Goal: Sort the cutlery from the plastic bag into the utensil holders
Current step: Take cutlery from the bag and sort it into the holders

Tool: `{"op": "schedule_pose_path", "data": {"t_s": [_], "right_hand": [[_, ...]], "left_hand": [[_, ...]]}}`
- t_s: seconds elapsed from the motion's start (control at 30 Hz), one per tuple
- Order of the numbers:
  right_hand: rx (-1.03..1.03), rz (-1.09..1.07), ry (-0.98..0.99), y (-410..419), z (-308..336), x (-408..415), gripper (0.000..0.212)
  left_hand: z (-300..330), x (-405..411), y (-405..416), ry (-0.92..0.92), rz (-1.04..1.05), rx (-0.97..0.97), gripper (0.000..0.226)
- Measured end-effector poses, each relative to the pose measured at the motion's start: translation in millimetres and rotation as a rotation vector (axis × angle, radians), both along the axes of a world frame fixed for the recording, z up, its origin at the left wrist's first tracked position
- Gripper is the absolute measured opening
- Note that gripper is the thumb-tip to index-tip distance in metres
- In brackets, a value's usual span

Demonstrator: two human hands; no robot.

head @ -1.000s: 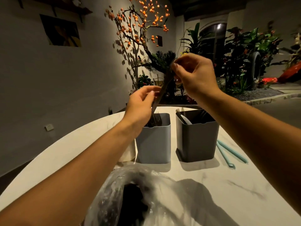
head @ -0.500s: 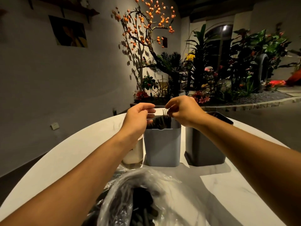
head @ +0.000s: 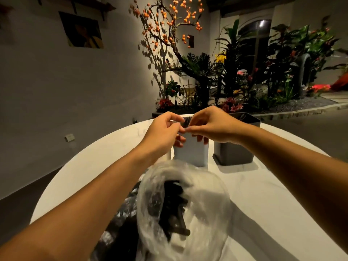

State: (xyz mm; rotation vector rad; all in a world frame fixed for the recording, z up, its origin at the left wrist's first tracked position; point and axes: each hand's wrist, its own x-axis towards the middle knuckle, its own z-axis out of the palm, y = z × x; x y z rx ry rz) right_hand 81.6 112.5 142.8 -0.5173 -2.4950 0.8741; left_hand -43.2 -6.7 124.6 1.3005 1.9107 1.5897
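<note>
Both hands are up at the light grey holder (head: 191,150), which stands on the round white table (head: 263,185). The left hand (head: 162,133) hovers at its left rim, fingers curled in, fingertips meeting those of the right hand (head: 209,126) just over the front edge; whether either one pinches anything there, I cannot tell. Dark cutlery (head: 186,120) peeks out of the light grey holder between the two hands. Right beside it, on its right, sits the dark grey holder (head: 235,153). In front of the light grey holder, nearer the camera, the clear plastic bag (head: 197,213) gapes open with more dark pieces (head: 173,210) heaped inside, blurred
</note>
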Motion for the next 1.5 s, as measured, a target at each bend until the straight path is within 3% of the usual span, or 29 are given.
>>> {"op": "schedule_pose_path", "data": {"t_s": [0.13, 0.33, 0.53, 0.7, 0.8, 1.0, 1.17, 1.37, 1.5], "right_hand": [[-0.106, 0.096, -0.330, -28, -17, 10, 0.017], [-0.148, 0.161, -0.507, -59, -60, 14, 0.022], [0.116, 0.116, -0.528, -85, -104, 1, 0.034], [0.326, -0.039, -0.390, -90, -118, -7, 0.052], [0.367, -0.021, -0.379, -92, -122, -9, 0.065], [0.476, -0.023, -0.403, -85, -126, -9, 0.080], [0.489, 0.001, -0.410, -77, -127, -8, 0.090], [0.351, 0.098, -0.312, -76, -130, -5, 0.065], [0.336, 0.135, -0.243, -77, -132, -3, 0.048]], "left_hand": [[-16, 11, -31, 0.103, 0.046, -0.089, 0.017], [-48, 25, -66, 0.200, -0.021, -0.194, 0.016], [-84, 20, -93, 0.533, 0.025, -0.384, 0.016], [-88, 15, -111, 0.709, 0.077, -0.528, 0.055], [-90, 13, -108, 0.673, 0.052, -0.503, 0.061], [-98, 13, -85, 0.536, 0.146, -0.204, 0.036], [-98, 6, -63, 0.418, 0.199, -0.089, 0.041], [-107, -8, -48, 0.308, 0.229, -0.094, 0.039], [-113, -14, -49, 0.335, 0.252, -0.072, 0.039]]}}
